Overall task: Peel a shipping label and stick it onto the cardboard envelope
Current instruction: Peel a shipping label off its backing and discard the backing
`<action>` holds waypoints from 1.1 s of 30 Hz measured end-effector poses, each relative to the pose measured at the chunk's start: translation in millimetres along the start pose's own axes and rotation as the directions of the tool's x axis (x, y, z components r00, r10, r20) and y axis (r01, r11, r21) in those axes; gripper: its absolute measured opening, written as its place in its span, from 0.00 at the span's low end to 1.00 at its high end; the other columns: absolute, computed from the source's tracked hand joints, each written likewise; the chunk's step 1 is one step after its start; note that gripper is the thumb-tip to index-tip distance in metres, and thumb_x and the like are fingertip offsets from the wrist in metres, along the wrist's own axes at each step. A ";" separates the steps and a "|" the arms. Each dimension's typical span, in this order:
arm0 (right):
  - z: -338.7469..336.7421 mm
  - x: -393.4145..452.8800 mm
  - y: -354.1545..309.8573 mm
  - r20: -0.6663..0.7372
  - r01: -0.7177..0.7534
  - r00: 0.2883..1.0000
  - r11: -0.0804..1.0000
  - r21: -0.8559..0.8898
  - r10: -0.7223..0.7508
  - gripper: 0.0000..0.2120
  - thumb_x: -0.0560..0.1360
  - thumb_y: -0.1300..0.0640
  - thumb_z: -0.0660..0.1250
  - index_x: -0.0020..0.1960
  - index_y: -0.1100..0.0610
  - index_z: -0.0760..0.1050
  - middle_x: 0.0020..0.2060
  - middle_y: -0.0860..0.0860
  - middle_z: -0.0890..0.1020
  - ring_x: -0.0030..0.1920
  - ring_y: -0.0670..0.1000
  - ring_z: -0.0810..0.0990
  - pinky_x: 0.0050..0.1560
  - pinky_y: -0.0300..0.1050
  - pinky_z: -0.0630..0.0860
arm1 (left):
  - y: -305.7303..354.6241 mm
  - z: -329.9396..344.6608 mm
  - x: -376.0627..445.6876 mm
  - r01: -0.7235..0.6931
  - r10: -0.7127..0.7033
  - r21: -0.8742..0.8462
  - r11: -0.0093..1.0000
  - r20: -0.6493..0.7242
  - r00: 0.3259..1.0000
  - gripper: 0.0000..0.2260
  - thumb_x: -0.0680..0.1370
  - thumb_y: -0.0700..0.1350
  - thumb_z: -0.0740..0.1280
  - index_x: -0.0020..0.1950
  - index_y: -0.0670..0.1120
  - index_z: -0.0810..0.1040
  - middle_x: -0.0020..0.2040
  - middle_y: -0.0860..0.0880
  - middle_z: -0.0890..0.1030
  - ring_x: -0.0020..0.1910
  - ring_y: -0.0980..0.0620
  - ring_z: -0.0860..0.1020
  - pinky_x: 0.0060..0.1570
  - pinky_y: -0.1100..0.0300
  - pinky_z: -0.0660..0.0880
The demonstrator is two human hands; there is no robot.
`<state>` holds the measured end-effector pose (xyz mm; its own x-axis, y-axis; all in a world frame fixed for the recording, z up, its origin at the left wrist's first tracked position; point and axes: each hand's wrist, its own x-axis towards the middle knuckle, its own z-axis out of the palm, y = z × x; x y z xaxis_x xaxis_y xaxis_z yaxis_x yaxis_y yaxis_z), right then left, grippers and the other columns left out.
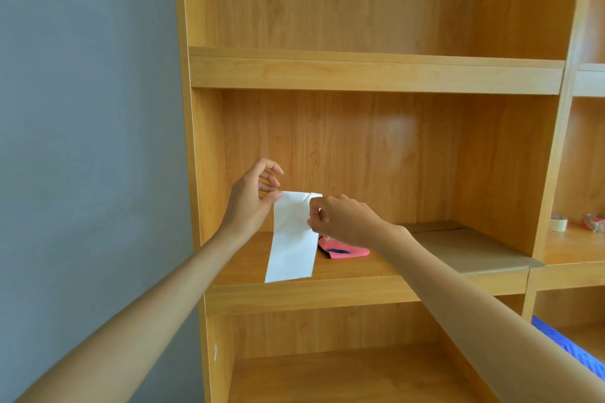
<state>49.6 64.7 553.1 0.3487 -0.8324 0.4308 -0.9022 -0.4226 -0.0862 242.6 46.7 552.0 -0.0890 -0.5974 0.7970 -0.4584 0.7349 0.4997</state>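
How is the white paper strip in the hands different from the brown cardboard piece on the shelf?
The white paper strip hangs upright, pinched at its top by the left hand and right hand; the cardboard piece lies flat on the shelf, untouched. The strip is narrow, thin and creased; the cardboard looks wider and stiffer. Both are plain, with no print visible.

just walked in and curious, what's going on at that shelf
A person holds a white label sheet up in front of a wooden shelf, the left hand pinching its top left corner and the right hand working at its top right edge, apparently peeling it. The cardboard envelope lies on the shelf to the right, no label visible on it.
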 end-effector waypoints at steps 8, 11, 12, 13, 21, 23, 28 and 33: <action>-3.4 -5.5 -7.4 0.104 0.141 0.987 0.971 -0.195 -0.123 0.06 0.78 0.54 0.60 0.43 0.53 0.68 0.34 0.48 0.75 0.32 0.48 0.70 0.32 0.39 0.63 | 3.6 -3.4 16.8 -0.078 0.074 0.192 0.978 0.026 0.997 0.14 0.74 0.31 0.68 0.52 0.49 0.76 0.45 0.50 0.77 0.45 0.56 0.77 0.43 0.66 0.75; -5.1 -8.4 -10.1 0.157 0.160 0.980 0.960 -0.229 -0.126 0.06 0.78 0.54 0.59 0.43 0.52 0.66 0.32 0.47 0.72 0.29 0.45 0.66 0.30 0.39 0.60 | 8.2 -3.9 19.6 -0.139 0.135 0.280 0.950 0.034 0.990 0.15 0.75 0.28 0.66 0.51 0.48 0.76 0.45 0.50 0.77 0.45 0.53 0.77 0.44 0.60 0.78; -4.8 -9.6 -11.1 0.178 0.164 0.976 0.957 -0.237 -0.123 0.06 0.78 0.54 0.59 0.43 0.52 0.66 0.33 0.47 0.73 0.30 0.45 0.67 0.30 0.39 0.60 | 10.2 -3.7 19.5 -0.167 0.163 0.321 0.932 0.040 0.986 0.15 0.75 0.27 0.66 0.51 0.47 0.76 0.45 0.51 0.77 0.44 0.53 0.76 0.43 0.59 0.78; -3.8 -10.4 -12.4 0.196 0.170 0.973 0.953 -0.249 -0.122 0.05 0.78 0.55 0.59 0.44 0.52 0.67 0.34 0.48 0.74 0.31 0.47 0.69 0.31 0.40 0.61 | 12.2 -3.4 19.5 -0.192 0.189 0.369 0.909 0.046 0.981 0.16 0.74 0.26 0.65 0.51 0.47 0.76 0.45 0.51 0.76 0.45 0.53 0.76 0.41 0.59 0.78; 17.1 -18.7 -19.3 0.318 0.201 0.943 0.932 -0.301 -0.101 0.10 0.76 0.57 0.62 0.52 0.60 0.78 0.39 0.54 0.81 0.38 0.54 0.80 0.39 0.46 0.76 | 23.5 -3.9 27.3 -0.277 0.274 0.604 0.747 0.101 0.957 0.23 0.70 0.22 0.63 0.50 0.49 0.74 0.46 0.53 0.74 0.42 0.53 0.76 0.26 0.55 0.75; 22.1 -22.0 -20.2 0.343 0.215 0.934 0.925 -0.314 -0.100 0.10 0.76 0.57 0.62 0.53 0.60 0.78 0.37 0.53 0.78 0.36 0.54 0.78 0.33 0.42 0.71 | 25.1 -5.9 30.1 -0.290 0.283 0.616 0.733 0.112 0.953 0.23 0.70 0.21 0.63 0.50 0.49 0.73 0.46 0.53 0.74 0.41 0.53 0.74 0.25 0.58 0.72; 38.0 -29.1 -21.5 0.349 0.224 0.932 0.913 -0.342 -0.098 0.10 0.77 0.56 0.63 0.54 0.59 0.78 0.35 0.52 0.78 0.34 0.50 0.74 0.34 0.41 0.71 | 32.8 -10.6 38.9 -0.311 0.311 0.634 0.708 0.115 0.944 0.23 0.69 0.21 0.63 0.51 0.49 0.74 0.46 0.53 0.74 0.36 0.52 0.73 0.23 0.55 0.73; 47.5 -31.2 -20.4 0.386 0.217 0.918 0.933 -0.286 -0.095 0.11 0.76 0.57 0.65 0.56 0.60 0.78 0.40 0.54 0.80 0.37 0.51 0.77 0.39 0.44 0.76 | 42.7 -13.3 45.8 -0.318 0.342 0.638 0.701 0.090 0.935 0.23 0.69 0.21 0.63 0.50 0.49 0.74 0.46 0.52 0.75 0.38 0.50 0.75 0.25 0.50 0.75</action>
<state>69.2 82.3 498.8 0.5037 -0.8620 0.0570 -0.8391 -0.4725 0.2696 230.7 55.0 614.4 -0.3196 -0.3361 0.8859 -0.8576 0.5003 -0.1195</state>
